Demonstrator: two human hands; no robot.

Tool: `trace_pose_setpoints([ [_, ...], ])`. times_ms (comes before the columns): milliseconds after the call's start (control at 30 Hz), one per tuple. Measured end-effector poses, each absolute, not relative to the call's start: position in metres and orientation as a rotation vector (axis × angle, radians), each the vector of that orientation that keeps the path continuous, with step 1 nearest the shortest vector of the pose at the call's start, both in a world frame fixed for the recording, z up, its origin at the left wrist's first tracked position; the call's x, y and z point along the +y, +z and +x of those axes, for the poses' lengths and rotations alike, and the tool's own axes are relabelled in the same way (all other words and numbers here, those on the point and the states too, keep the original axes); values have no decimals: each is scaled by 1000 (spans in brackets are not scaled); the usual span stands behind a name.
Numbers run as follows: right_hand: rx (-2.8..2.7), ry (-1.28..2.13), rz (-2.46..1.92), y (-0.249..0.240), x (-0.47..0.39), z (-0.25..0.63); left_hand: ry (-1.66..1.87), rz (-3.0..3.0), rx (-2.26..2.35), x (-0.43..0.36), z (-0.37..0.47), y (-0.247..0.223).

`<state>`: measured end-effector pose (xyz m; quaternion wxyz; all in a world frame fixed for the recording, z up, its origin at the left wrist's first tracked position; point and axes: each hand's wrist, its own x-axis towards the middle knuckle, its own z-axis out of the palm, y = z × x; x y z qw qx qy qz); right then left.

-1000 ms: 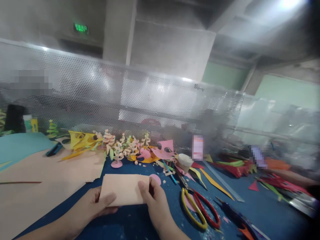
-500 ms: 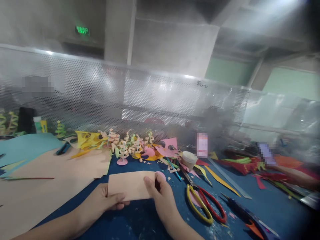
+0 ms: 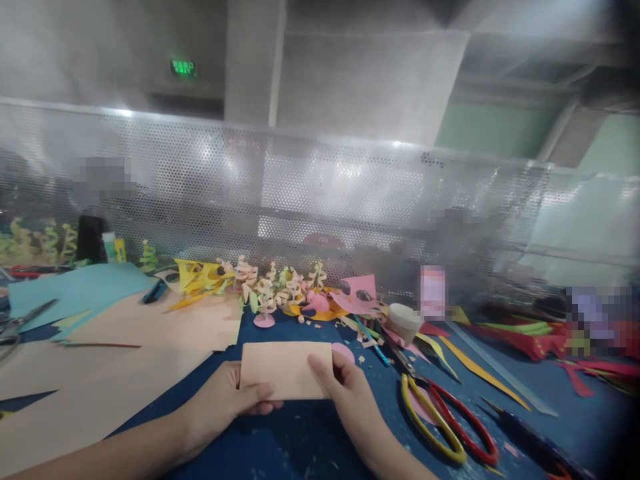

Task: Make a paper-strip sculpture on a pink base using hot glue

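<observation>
A peach-coloured rectangle of paper (image 3: 286,371) is held up level above the blue tabletop, between both hands. My left hand (image 3: 247,393) pinches its lower left corner, thumb in front and fingers behind. At its right edge my right hand (image 3: 345,380) grips the paper with the thumb laid on the front face. Partly behind the right hand lies a pink paper disc (image 3: 343,352). Scissors with one yellow and one red handle (image 3: 450,420) lie to the right of my right hand. Left of my left hand are large peach paper sheets (image 3: 165,327).
Curled paper figures (image 3: 270,287) and yellow scraps (image 3: 200,277) line the back by a perforated metal screen (image 3: 340,180). A white cup (image 3: 404,322), a clear ruler (image 3: 500,370) and a dark pointed tool (image 3: 530,433) are on the right. Other scissors (image 3: 17,330) lie far left on blue paper (image 3: 80,290).
The whole view has shifted, so the table's things appear farther right. Both hands keep their hold on the peach paper, which looks a little more level.
</observation>
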<state>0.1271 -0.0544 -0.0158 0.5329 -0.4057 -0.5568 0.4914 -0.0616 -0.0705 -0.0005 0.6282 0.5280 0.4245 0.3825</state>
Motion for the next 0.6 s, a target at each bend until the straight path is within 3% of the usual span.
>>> trace_pose_setpoints([
  [600, -1282, 1139, -986, -16, -56, 125, 860, 1265, 923, -71, -63, -1],
])
